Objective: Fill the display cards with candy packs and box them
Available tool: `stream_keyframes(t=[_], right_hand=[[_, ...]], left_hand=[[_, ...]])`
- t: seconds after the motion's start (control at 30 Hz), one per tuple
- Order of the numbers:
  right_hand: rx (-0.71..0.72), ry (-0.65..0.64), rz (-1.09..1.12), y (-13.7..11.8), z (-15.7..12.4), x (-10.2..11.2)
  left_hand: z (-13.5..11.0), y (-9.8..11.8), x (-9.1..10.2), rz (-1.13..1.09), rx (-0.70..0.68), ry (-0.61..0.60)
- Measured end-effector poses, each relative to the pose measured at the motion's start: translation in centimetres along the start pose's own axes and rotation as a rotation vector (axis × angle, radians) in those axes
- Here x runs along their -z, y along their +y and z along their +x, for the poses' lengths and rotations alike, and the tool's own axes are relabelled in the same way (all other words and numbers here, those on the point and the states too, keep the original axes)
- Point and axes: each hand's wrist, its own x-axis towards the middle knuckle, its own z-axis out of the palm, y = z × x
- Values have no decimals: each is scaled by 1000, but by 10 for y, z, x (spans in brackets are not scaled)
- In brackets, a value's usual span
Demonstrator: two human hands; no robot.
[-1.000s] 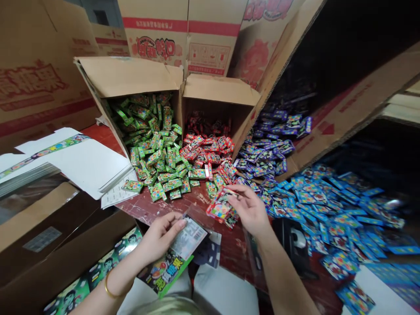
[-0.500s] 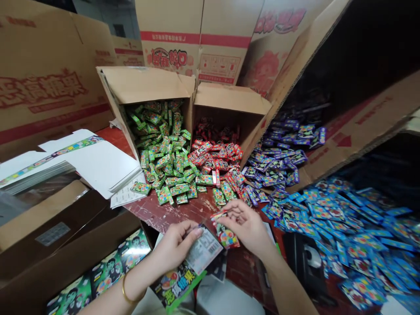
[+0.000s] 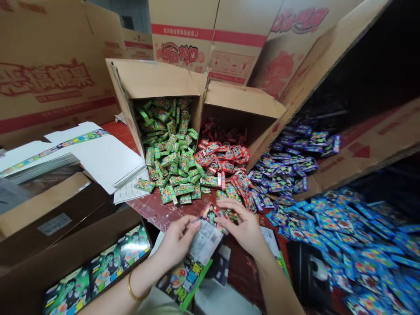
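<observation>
My left hand, with a gold bangle at the wrist, grips a printed candy box. This box is black and green, with a pale printed panel turned up beside my thumb. My right hand is closed on small candy packets, of which a red one shows most and a bit of green beside it. Those packets lie against the upper edge of the box. How many there are is hidden by my fingers. Just beyond my hands, green packets and red packets spill across the red table.
Tipped cartons at the back hold green, red and purple packets. Blue packets heap on the right beside a black device. White flat card lies at left, above a carton holding finished-looking green boxes.
My right hand has brought the packets left, up against the box's edge. The red packet now lies flatter across the box's top. The whole view has shifted slightly.
</observation>
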Motion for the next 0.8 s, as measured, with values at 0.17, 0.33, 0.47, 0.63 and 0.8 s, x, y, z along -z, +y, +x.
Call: stream_keyframes(t=[0.17, 0.33, 0.47, 0.63, 0.8], right_hand=[[-76, -168, 145, -6, 8, -25], [-275, -504, 356, -3, 29, -62], [-402, -513, 538, 20, 23, -86], [-438, -472, 705, 31, 0, -95], [-503, -436, 603, 17, -3, -85]], left_hand=[[-7, -11, 13, -197, 88, 130], [-29, -35, 29, -413, 178, 293], [-47, -39, 42, -362, 68, 304], [-52, -23, 60, -42, -45, 170], [-45, -17, 63, -26, -83, 124]])
